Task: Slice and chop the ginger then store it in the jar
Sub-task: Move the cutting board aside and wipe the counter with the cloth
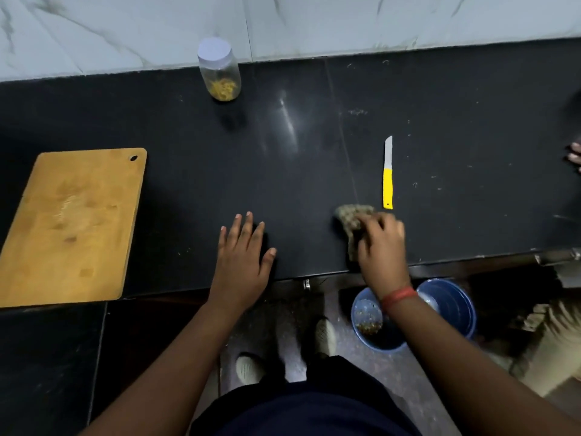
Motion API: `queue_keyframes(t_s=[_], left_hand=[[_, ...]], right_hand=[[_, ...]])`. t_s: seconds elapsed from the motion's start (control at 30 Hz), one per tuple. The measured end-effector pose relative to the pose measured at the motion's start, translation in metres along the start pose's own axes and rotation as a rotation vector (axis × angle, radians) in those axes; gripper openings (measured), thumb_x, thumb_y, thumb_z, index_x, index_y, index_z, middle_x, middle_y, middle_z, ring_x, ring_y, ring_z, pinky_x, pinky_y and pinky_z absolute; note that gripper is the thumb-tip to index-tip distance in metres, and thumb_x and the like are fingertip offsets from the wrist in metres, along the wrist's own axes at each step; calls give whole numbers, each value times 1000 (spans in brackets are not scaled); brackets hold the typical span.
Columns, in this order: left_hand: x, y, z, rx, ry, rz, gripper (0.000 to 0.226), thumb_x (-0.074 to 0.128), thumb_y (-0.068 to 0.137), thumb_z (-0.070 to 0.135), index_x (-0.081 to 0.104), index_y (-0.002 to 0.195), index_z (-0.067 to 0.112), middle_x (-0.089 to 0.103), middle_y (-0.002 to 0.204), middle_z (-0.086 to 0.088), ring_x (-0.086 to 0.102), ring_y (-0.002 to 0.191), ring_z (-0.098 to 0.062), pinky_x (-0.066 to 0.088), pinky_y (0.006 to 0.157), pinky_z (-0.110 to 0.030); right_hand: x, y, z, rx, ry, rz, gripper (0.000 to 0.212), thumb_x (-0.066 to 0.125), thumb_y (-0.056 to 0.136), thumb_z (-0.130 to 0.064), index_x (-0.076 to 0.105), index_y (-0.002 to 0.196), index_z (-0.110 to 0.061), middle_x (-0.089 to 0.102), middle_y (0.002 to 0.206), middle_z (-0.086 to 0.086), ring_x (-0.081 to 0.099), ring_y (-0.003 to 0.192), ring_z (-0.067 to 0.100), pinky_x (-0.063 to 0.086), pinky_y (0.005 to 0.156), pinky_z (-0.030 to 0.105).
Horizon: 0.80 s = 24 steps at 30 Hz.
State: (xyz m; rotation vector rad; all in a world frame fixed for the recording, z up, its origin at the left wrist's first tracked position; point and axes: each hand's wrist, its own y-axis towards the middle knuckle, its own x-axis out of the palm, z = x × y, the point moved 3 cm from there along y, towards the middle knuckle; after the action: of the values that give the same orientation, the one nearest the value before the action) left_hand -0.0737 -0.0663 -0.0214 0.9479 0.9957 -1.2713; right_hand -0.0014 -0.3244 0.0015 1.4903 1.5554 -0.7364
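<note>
Nearly all finished, by the look of things. Across the dark countertop (pixel 314 152): only faint specks and smears to the right. At the near left, a wooden cutting board (pixel 72 228), bare of ginger, faintly marked from cutting. At the far edge by the marble wall, the jar (pixel 220 70), capped with a pale lid, chopped ginger (pixel 224 88) heaped yellow in its bottom. Right of centre, a yellow-handled knife (pixel 388 174), set down, tip pointing far. Just near of it, a crumpled cloth (pixel 350 217) clutched under the right hand (pixel 382 243), fingers curled into it. Left hand (pixel 243 250) flat on the counter, fingers spread, holding nothing. Left to do, probably: wiping up.
</note>
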Motion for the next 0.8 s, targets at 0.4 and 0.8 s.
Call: queue_keyframes(t_s=[0.4, 0.8], left_hand=[[-11, -27, -43, 92, -5, 12, 63, 28, 100, 48, 43, 149, 10, 26, 163, -11, 13, 153, -27, 7, 124, -48], [-29, -76, -114, -59, -3, 44, 64, 24, 102, 49, 38, 152, 11, 20, 165, -10, 6, 154, -25, 5, 124, -49]], right_hand=[[19, -50, -43, -91, 36, 1, 41, 55, 78, -1, 68, 115, -9, 55, 107, 12, 49, 96, 31, 36, 90, 30], [66, -45, -127, -332, 134, -191, 46, 55, 77, -4, 70, 119, -17, 54, 101, 4, 46, 92, 20, 39, 86, 27]])
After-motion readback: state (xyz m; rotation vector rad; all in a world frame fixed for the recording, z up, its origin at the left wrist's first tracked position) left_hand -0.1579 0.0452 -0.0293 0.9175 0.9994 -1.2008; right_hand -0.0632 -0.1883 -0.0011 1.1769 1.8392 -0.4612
